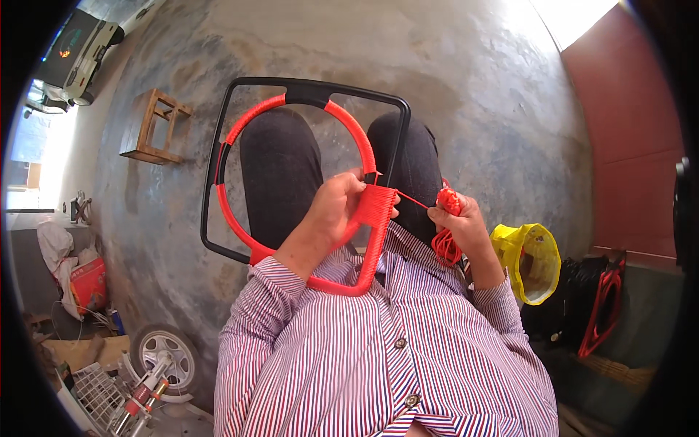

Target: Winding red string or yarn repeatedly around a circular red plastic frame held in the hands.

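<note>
A black frame (405,138), square with rounded corners and a ring (352,127) inside it, rests across my lap. Red cord is wound tightly round much of the ring and round the frame's near and right sides; parts of both stay bare black. My left hand (333,207) closes on the frame where ring and right side meet, some fingertips showing beyond the wrapped band. Off to the right, my right hand (466,224) is closed round a bundle of red cord (446,246), loops dangling below. A taut strand runs from this bundle to the wrapped band.
A small wooden stool (153,127) lies tipped on the concrete floor at left. By my right side stands a yellow bag (530,262), with more black and red frames (603,306) beyond it. A wheeled metal item (166,357) sits lower left, near a red box (89,284).
</note>
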